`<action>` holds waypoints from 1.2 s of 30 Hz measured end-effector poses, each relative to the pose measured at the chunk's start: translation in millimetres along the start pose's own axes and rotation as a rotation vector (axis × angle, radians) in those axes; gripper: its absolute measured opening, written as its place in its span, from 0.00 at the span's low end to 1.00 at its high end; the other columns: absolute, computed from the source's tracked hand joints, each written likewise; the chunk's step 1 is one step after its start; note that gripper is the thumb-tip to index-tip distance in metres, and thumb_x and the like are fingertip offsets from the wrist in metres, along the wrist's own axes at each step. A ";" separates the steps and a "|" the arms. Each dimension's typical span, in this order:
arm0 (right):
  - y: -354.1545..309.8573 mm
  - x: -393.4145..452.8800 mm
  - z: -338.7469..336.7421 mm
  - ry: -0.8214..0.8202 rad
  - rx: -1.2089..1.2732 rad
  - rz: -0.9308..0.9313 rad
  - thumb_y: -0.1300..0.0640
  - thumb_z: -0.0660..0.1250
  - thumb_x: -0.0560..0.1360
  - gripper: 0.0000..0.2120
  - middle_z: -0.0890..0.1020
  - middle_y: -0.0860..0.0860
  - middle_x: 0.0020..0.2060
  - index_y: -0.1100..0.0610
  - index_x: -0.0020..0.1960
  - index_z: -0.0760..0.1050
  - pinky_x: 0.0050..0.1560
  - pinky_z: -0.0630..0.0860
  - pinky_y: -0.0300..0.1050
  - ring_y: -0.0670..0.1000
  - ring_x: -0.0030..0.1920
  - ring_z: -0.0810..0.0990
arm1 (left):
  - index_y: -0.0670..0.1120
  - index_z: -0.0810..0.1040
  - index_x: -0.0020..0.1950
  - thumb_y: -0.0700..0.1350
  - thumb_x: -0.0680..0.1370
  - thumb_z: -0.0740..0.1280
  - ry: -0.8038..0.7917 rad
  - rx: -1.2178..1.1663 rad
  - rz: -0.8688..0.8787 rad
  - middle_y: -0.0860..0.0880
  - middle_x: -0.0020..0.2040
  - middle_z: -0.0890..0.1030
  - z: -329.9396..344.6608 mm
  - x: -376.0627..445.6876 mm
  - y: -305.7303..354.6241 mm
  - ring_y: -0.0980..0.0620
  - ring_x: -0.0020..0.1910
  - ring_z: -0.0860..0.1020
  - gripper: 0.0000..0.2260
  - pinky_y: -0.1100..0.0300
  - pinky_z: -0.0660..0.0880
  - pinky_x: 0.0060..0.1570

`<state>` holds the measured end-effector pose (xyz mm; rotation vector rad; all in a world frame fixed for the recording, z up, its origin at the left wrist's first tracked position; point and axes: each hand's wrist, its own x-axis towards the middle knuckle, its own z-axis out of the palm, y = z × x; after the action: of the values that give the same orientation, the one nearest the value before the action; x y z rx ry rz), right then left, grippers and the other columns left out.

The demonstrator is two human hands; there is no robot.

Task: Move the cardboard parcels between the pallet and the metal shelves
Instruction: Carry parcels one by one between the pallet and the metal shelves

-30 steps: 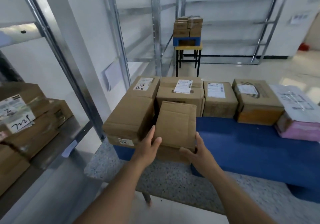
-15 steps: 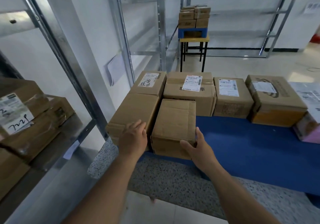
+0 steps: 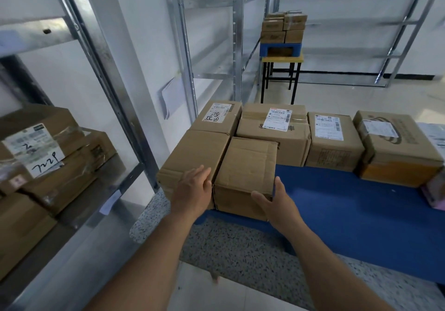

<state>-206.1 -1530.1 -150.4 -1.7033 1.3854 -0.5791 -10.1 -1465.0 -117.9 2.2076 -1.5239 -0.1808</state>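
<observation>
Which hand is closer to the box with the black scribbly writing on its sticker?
Left. The left hand rests on the plain box just in front of the scribbled box; the right hand holds the small box's far-side corner.

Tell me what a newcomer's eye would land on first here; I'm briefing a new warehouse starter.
First, the two hands at centre: the left hand lies flat on a plain box, and the right hand cups the near corner of the small unlabelled parcel beside it. Behind them a row of labelled parcels lines the blue pallet, with more boxes on the metal shelf at left.
</observation>
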 end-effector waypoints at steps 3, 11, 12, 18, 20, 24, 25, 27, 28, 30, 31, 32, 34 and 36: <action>-11.3 -7.2 -7.8 0.102 -0.073 -0.071 0.42 0.66 0.74 0.39 0.66 0.53 0.69 0.52 0.76 0.49 0.61 0.68 0.48 0.52 0.68 0.64 | 0.49 0.64 0.73 0.48 0.81 0.57 0.060 -0.041 -0.013 0.49 0.74 0.64 -5.8 -14.3 5.0 0.49 0.73 0.60 0.20 0.55 0.59 0.69; -50.2 -53.8 -11.9 0.289 -0.218 -0.370 0.47 0.64 0.76 0.27 0.70 0.53 0.65 0.53 0.72 0.63 0.60 0.69 0.47 0.51 0.64 0.66 | 0.52 0.62 0.74 0.53 0.81 0.55 0.162 -0.064 -0.053 0.51 0.74 0.63 -28.3 -71.5 25.7 0.51 0.72 0.60 0.21 0.54 0.59 0.68; -54.5 -60.6 -10.2 0.280 -0.219 -0.399 0.47 0.64 0.76 0.25 0.70 0.53 0.64 0.53 0.71 0.64 0.59 0.70 0.47 0.51 0.64 0.67 | 0.52 0.62 0.74 0.53 0.81 0.55 0.178 -0.053 -0.058 0.51 0.74 0.64 -32.0 -79.7 26.9 0.51 0.72 0.60 0.21 0.54 0.59 0.68; -77.7 -101.4 9.8 0.212 -0.204 -0.564 0.48 0.63 0.76 0.17 0.73 0.53 0.58 0.53 0.63 0.72 0.47 0.66 0.41 0.48 0.53 0.69 | 0.52 0.63 0.74 0.52 0.80 0.59 0.272 -0.043 -0.121 0.51 0.72 0.67 -56.7 -135.0 22.7 0.49 0.71 0.62 0.22 0.49 0.63 0.68; -84.5 -114.4 18.4 0.180 -0.205 -0.628 0.48 0.63 0.76 0.16 0.74 0.52 0.56 0.54 0.61 0.72 0.47 0.65 0.40 0.47 0.51 0.68 | 0.51 0.65 0.73 0.51 0.80 0.60 0.323 -0.040 -0.152 0.50 0.71 0.69 -65.0 -155.0 19.2 0.49 0.70 0.64 0.21 0.50 0.64 0.68; -98.9 -139.9 37.2 0.100 -0.184 -0.727 0.48 0.63 0.76 0.13 0.75 0.51 0.52 0.54 0.56 0.73 0.46 0.67 0.40 0.46 0.48 0.68 | 0.51 0.64 0.73 0.52 0.80 0.60 0.390 0.010 -0.238 0.51 0.73 0.67 -79.4 -192.0 7.9 0.50 0.71 0.62 0.22 0.55 0.60 0.68; -102.5 -145.6 42.8 0.078 -0.178 -0.746 0.49 0.63 0.76 0.13 0.75 0.51 0.53 0.53 0.57 0.73 0.47 0.69 0.41 0.47 0.49 0.69 | 0.51 0.63 0.74 0.52 0.80 0.59 0.398 0.024 -0.258 0.51 0.73 0.66 -83.2 -200.0 3.7 0.50 0.71 0.62 0.22 0.55 0.60 0.69; -111.3 -156.3 55.3 0.032 -0.182 -0.774 0.48 0.63 0.76 0.15 0.75 0.51 0.56 0.53 0.60 0.73 0.53 0.72 0.44 0.48 0.53 0.71 | 0.52 0.62 0.74 0.52 0.80 0.59 0.413 0.053 -0.295 0.51 0.74 0.65 -91.5 -214.2 -4.7 0.50 0.72 0.62 0.22 0.54 0.60 0.69; -116.6 -161.0 61.7 0.013 -0.186 -0.784 0.47 0.62 0.76 0.17 0.75 0.51 0.58 0.52 0.62 0.72 0.56 0.72 0.45 0.49 0.56 0.71 | 0.52 0.62 0.74 0.52 0.80 0.58 0.427 0.061 -0.310 0.51 0.74 0.65 -96.2 -220.7 -9.3 0.50 0.72 0.62 0.22 0.54 0.60 0.69; -128.8 -169.7 75.3 -0.028 -0.179 -0.804 0.46 0.62 0.77 0.19 0.74 0.51 0.60 0.52 0.65 0.71 0.58 0.69 0.45 0.50 0.60 0.70 | 0.52 0.63 0.74 0.52 0.80 0.58 0.470 0.072 -0.324 0.52 0.74 0.65 -106.2 -233.4 -20.3 0.51 0.72 0.62 0.22 0.54 0.59 0.71; -135.8 -173.9 82.7 -0.051 -0.176 -0.822 0.46 0.62 0.77 0.19 0.73 0.51 0.61 0.52 0.65 0.70 0.58 0.68 0.45 0.50 0.60 0.70 | 0.51 0.63 0.74 0.51 0.80 0.59 0.490 0.080 -0.330 0.51 0.73 0.65 -111.9 -239.4 -26.7 0.51 0.72 0.62 0.22 0.55 0.58 0.71; -143.0 -177.9 90.8 -0.077 -0.177 -0.849 0.46 0.61 0.77 0.19 0.73 0.51 0.61 0.52 0.65 0.70 0.59 0.67 0.45 0.50 0.61 0.69 | 0.50 0.64 0.73 0.51 0.80 0.59 0.515 0.089 -0.336 0.51 0.73 0.67 -117.8 -245.3 -33.9 0.51 0.71 0.63 0.21 0.57 0.58 0.70; -157.7 -186.5 108.4 -0.127 -0.182 -0.901 0.47 0.60 0.78 0.19 0.74 0.51 0.62 0.53 0.66 0.70 0.62 0.67 0.46 0.50 0.62 0.69 | 0.48 0.67 0.72 0.49 0.80 0.61 0.568 0.112 -0.351 0.49 0.71 0.70 -129.9 -256.1 -50.0 0.51 0.69 0.66 0.20 0.60 0.58 0.67; -172.3 -196.2 128.0 -0.153 -0.166 -0.935 0.47 0.61 0.78 0.18 0.74 0.51 0.62 0.53 0.65 0.70 0.62 0.67 0.45 0.50 0.61 0.70 | 0.47 0.68 0.71 0.49 0.79 0.62 0.598 0.126 -0.392 0.48 0.70 0.71 -142.4 -266.8 -67.8 0.49 0.68 0.67 0.21 0.60 0.60 0.65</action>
<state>-65.2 -1297.9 -46.3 -2.4492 0.4663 -0.8152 -3.7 -1160.9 -58.5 2.3431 -0.7958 0.4317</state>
